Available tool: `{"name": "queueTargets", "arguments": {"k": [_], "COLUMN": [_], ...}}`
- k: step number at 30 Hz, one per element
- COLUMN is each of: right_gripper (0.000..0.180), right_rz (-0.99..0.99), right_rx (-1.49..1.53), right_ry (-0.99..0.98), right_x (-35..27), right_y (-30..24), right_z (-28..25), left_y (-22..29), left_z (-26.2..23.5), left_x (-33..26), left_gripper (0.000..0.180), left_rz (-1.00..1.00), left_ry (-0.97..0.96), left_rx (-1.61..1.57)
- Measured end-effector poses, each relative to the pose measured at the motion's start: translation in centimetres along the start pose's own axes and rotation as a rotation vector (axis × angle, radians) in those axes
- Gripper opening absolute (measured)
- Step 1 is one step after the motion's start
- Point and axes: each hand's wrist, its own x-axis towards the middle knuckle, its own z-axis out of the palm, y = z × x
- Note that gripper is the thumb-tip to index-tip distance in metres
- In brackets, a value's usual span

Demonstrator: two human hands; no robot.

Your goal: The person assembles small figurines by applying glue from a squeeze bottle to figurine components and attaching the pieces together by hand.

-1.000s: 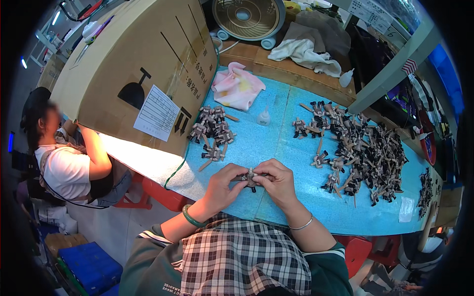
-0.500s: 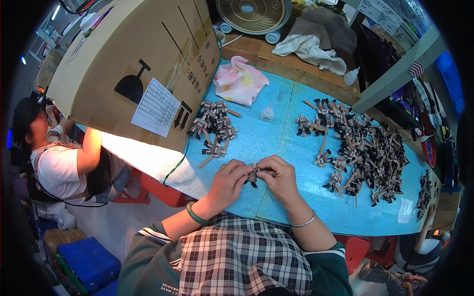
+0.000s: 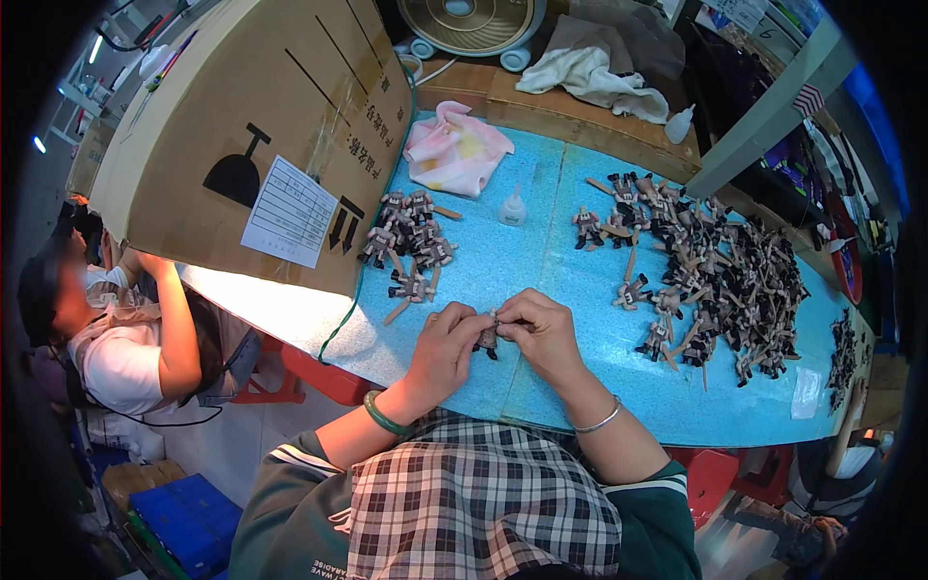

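Between my two hands, over the near part of the blue tabletop, is a small toy figure (image 3: 489, 340) with a brownish body and black feet. My left hand (image 3: 447, 348) pinches it from the left, a green bangle on that wrist. The fingertips of my right hand (image 3: 537, 327) close on its upper part; most of the figure is hidden by fingers. Beyond my left hand lies a small group of similar figures (image 3: 411, 237) with flat brown pieces sticking out. Off to the right spreads a large pile of such figures (image 3: 715, 280). A small white squeeze bottle (image 3: 512, 207) stands past my hands.
A big cardboard box (image 3: 280, 145) bounds the left side, light shining beneath it. A pink cloth (image 3: 457, 150) lies at the back, below a fan (image 3: 474, 21) and a white rag (image 3: 590, 85). A grey post (image 3: 764, 116) rises at right. A co-worker (image 3: 126, 329) sits at left.
My right hand has shifted slightly left and up on the figure, its fingers now pinched nearer the top. The whole view has tilted a little; the piles stay put.
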Motion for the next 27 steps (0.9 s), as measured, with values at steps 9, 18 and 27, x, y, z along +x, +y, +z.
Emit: {"name": "queueTargets", "arguments": {"k": [9, 18, 27], "right_gripper": [0.017, 0.014, 0.017], "right_rz": [-0.043, -0.115, -0.065], "right_rx": [-0.032, -0.192, -0.155], "right_ry": [0.037, 0.091, 0.022], "right_x": [0.0, -0.4, 0.0], "right_y": [-0.3, -0.6, -1.5], "right_z": [0.1, 0.2, -0.5], "left_y": [0.0, 0.0, 0.1], "left_z": [0.3, 0.1, 0.0], "left_x": [0.1, 0.1, 0.2], "left_gripper": [0.024, 0.024, 0.023], "left_rz": [0.002, -0.021, -0.024], "left_ry": [0.015, 0.014, 0.02], "left_rx": [-0.001, -0.008, -0.044]}}
